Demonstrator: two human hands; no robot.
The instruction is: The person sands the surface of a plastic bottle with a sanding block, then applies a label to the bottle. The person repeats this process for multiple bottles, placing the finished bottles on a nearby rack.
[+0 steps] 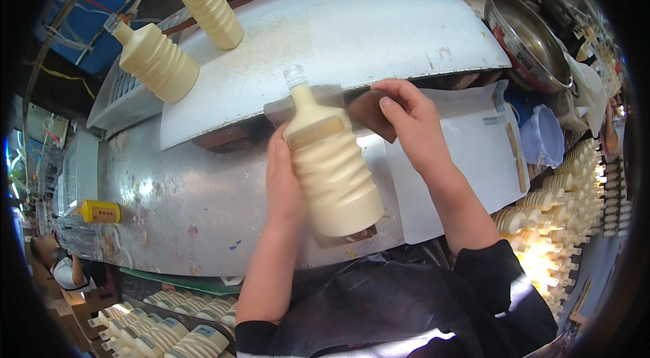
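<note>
The left hand is pressing along the left side of a ribbed cream bottle, its palm curving loosely; how far its fingers are closing around the back, I cannot tell, since the bottle is covering part of them. The right hand is pinching a thin brown flat piece between thumb and fingers, holding it just right of the bottle's shoulder. So the bottle is lying between the two hands, against the left and slightly apart from the right, with its clear threaded neck pointing to the far side and its base facing the near side. A tan band is crossing its shoulder, and a grey piece is showing behind the neck.

Beneath, a stained metal surface is stretching left, where a small yellow bottle is lying near the left end. A white sheet is covering the right part. On the far side, a white board is running across, with one cream bottle standing at its left and another leaning nearer. A metal basin is sitting at the far right, a lilac bucket nearer. Rows of cream bottles are filling the right side, and more bottles are lying at the near left.
</note>
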